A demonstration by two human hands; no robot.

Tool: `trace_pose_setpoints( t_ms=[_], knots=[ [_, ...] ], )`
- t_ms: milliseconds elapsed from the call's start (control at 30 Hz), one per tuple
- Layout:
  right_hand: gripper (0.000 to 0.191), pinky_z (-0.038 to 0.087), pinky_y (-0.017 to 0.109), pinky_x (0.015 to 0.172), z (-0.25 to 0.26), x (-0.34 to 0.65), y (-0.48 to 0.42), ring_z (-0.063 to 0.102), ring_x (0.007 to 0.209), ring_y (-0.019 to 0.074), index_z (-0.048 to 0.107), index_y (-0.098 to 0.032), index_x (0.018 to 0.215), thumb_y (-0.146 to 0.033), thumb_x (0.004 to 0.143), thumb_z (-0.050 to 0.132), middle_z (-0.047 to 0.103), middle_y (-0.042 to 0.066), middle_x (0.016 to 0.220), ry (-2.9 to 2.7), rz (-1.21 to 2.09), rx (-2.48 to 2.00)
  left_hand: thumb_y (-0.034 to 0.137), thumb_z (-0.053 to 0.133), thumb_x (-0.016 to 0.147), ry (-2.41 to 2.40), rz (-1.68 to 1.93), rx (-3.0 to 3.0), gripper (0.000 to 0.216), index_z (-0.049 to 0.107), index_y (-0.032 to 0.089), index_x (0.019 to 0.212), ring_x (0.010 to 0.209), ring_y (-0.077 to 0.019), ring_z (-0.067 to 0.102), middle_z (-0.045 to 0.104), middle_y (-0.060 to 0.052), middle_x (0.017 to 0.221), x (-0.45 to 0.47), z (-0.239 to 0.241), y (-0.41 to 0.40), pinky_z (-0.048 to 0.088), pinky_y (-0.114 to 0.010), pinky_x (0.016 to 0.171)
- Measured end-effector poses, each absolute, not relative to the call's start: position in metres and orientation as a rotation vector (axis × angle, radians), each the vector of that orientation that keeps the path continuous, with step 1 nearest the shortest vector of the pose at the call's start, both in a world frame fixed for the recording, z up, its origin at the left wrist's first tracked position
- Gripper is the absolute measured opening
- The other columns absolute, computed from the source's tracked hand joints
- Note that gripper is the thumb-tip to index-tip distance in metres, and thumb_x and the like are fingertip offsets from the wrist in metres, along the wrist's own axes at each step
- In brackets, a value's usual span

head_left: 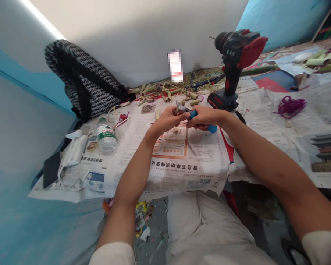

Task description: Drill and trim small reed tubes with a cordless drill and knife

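Note:
Above the newspaper, my two hands meet close together. My right hand (202, 117) is closed around a utility knife with a blue handle (212, 129), its metal blade (182, 107) pointing left and away from me. Pinched in the fingers of my left hand (171, 117) is a small piece that looks like bamboo, mostly hidden by the fingers and blade. My left thumb lies near the front of the blue handle. Just beyond the hands lie several short cut bamboo pieces (193, 95).
Newspaper (132, 162) covers the table. A cordless drill (233, 66) stands upright at back right, with purple cord (291, 106) beyond it. To the left are a water bottle (107, 135), a white mask (73, 151) and a patterned bag (85, 81). A phone (175, 66) leans against the wall.

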State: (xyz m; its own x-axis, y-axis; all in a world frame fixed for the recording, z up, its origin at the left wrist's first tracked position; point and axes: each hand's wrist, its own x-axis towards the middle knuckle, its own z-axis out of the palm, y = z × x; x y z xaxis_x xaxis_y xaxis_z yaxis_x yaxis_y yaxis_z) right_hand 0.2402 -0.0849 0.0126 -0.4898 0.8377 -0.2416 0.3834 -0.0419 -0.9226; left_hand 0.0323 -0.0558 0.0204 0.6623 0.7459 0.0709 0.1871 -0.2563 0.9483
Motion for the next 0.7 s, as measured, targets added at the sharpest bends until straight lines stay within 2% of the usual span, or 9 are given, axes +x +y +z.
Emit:
trace_pose_setpoints(
  t_ms=[267, 433, 567, 700],
  knots=[
    [0.039, 0.035, 0.024, 0.036, 0.013, 0.242, -0.084, 0.039, 0.035, 0.0091, 0.054, -0.022, 0.056, -0.038, 0.073, 0.085, 0.048, -0.003, 0.041, -1.844, 1.672, -1.251, 0.071, 0.089, 0.072, 0.718, 0.593, 1.769, 0.066, 0.044, 0.023, 0.065, 0.055, -0.0092, 0.033, 0.036, 0.004, 0.061, 0.032, 0.021, -0.055, 0.024, -0.028, 0.051],
    [0.04, 0.035, 0.025, 0.035, 0.013, 0.24, -0.084, 0.04, 0.036, 0.0098, 0.053, -0.022, 0.057, -0.037, 0.074, 0.085, 0.049, -0.002, 0.043, -1.839, 1.685, -1.24, 0.07, 0.09, 0.072, 0.745, 0.613, 1.775, 0.067, 0.043, 0.023, 0.064, 0.056, -0.01, 0.037, 0.035, 0.004, 0.061, 0.032, 0.021, -0.055, 0.026, -0.029, 0.052],
    [0.04, 0.034, 0.026, 0.035, 0.016, 0.236, -0.087, 0.039, 0.035, 0.0099, 0.051, -0.023, 0.056, -0.038, 0.07, 0.085, 0.047, -0.003, 0.042, -1.778, 1.586, -1.295, 0.074, 0.091, 0.069, 0.752, 0.722, 1.76, 0.073, 0.038, 0.024, 0.064, 0.055, -0.0091, 0.035, 0.032, 0.005, 0.061, 0.035, 0.017, -0.056, 0.025, -0.029, 0.051],
    [0.033, 0.036, 0.029, 0.037, 0.017, 0.232, -0.089, 0.043, 0.039, 0.0126, 0.052, -0.024, 0.061, -0.034, 0.069, 0.082, 0.052, -0.001, 0.046, -1.768, 1.397, -1.332, 0.08, 0.089, 0.064, 0.799, 0.798, 1.697, 0.077, 0.038, 0.024, 0.068, 0.053, -0.0081, 0.03, 0.029, 0.007, 0.06, 0.043, 0.013, -0.058, 0.024, -0.029, 0.05]
  ],
)
